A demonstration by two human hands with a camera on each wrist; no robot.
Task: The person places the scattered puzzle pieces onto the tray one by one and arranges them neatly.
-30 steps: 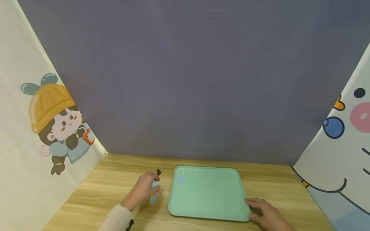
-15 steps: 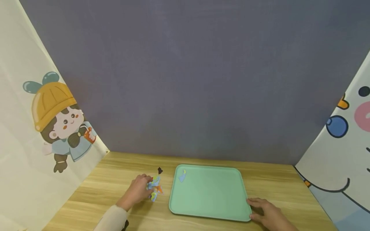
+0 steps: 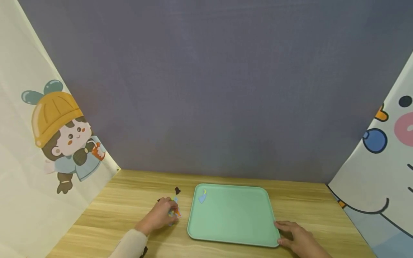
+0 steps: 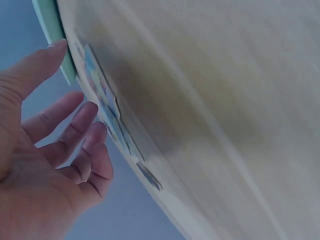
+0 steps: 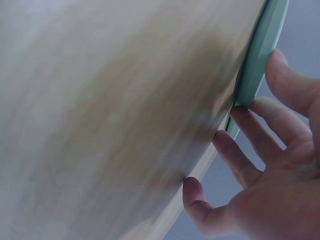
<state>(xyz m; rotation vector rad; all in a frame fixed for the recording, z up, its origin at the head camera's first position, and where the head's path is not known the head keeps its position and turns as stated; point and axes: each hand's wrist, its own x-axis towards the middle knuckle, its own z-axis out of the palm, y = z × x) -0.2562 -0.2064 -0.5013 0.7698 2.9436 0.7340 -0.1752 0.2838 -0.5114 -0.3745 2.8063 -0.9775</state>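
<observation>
My left hand [image 3: 159,216] hovers over a cluster of flat colourful pieces [image 3: 176,213], which look like jigsaw pieces in blue, green and orange. Its fingers are loosely bent and hide part of the cluster. In the left wrist view nothing sits between thumb and fingers, and the flat pieces [image 4: 107,97] lie just beyond the fingertips. My right hand [image 3: 296,237] touches the right edge of a green tray [image 3: 235,218] near its front corner. In the right wrist view its thumb and fingertips rest along the tray's rim [image 5: 255,60] and the table.
One blue piece with yellow [image 3: 202,197] lies in the tray's back left corner. A small dark piece [image 3: 177,190] lies behind the cluster, another dark bit [image 3: 144,251] by the left sleeve. A grey wall [image 3: 206,107] stands behind the wooden table [image 3: 113,204].
My left hand drew back left, uncovering the cluster, then came forward over it again. My right hand stays at the tray's edge. The tray and the piece in it keep their places.
</observation>
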